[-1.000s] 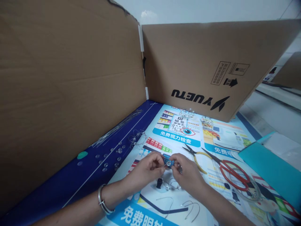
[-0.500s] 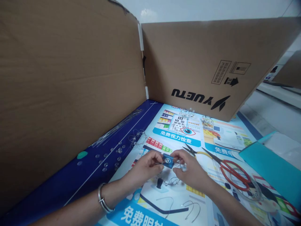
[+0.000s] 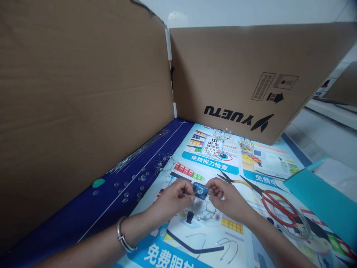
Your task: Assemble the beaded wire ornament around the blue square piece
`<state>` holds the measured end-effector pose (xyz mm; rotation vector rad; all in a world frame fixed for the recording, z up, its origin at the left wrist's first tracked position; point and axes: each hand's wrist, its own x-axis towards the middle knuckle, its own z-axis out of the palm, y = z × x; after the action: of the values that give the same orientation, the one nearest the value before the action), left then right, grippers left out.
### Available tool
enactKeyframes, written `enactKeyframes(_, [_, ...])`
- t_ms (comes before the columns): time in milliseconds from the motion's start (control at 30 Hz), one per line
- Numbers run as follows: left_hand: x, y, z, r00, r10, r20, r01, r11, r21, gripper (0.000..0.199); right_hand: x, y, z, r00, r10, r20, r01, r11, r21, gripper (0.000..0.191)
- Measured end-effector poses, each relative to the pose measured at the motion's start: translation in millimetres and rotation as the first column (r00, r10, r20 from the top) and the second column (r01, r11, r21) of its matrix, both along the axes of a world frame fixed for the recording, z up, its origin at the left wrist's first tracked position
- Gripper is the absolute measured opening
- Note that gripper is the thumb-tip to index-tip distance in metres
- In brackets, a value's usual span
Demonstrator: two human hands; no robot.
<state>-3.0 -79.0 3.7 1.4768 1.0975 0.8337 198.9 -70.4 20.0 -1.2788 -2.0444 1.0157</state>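
A small dark blue card [image 3: 200, 190] with a round clear piece on its face is between my hands, above the printed sheet. My left hand [image 3: 180, 193] pinches at the card's left edge. At its right side is my right hand [image 3: 220, 191], fingers closed, near a thin wire; what exactly lies between these fingertips is too small to tell. Just below the hands, a tangle of thin wire with clear beads [image 3: 206, 213] rests on the sheet. Curved wire pieces [image 3: 229, 250] lie nearer the front.
Pliers [image 3: 231, 179] and red-handled scissors [image 3: 279, 206] lie on the right, beside a teal box [image 3: 320, 197]. Clear discs [image 3: 126, 194], a green piece [image 3: 98, 182] and straight wires [image 3: 139, 150] are at left. Cardboard panels [image 3: 237, 67] stand behind and left.
The right hand has shifted slightly right, and the round clear piece near its fingertips shows less. More of the card's right side shows. The left hand has hardly moved.
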Motion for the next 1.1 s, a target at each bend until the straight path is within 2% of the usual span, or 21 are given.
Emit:
enactKeyframes(200, [-1.0,0.5,-3.9,1.000,-0.006,-0.002,0.006,1.000,0.013,0.011,-0.1,0.8,-5.2,0.995,-0.024,-0.096,0.016,0.996,-0.085,0.016])
enactKeyframes(333, [-1.5,0.7,-6.4,1.000,-0.002,-0.002,0.002,0.999,0.047,0.010,0.6,1.9,-5.4,0.988,-0.024,-0.155,0.000,0.989,-0.150,0.020])
enactKeyframes(533, [-0.7,0.5,-6.9,1.000,0.010,0.017,-0.011,0.999,0.041,0.010,0.7,1.4,-4.6,0.987,-0.041,-0.155,0.016,0.987,-0.160,0.021])
enactKeyframes(733, [0.5,-2.9,-2.1,0.995,-0.026,0.092,0.035,0.994,-0.104,0.015,-3.3,-1.0,-5.3,0.986,-0.069,-0.149,0.042,0.984,-0.175,0.023])
enactKeyframes(933, [1.0,-5.8,10.4,0.995,-0.006,0.100,0.029,0.972,-0.233,0.028,-9.2,-4.7,-1.6,0.984,-0.147,-0.096,0.137,0.985,-0.104,0.017])
enactKeyframes(1100, [0.6,-7.7,17.0,0.964,-0.001,0.268,0.084,0.950,-0.299,0.030,-12.0,-6.6,-1.7,0.981,-0.164,-0.102,0.157,0.985,-0.067,0.016])
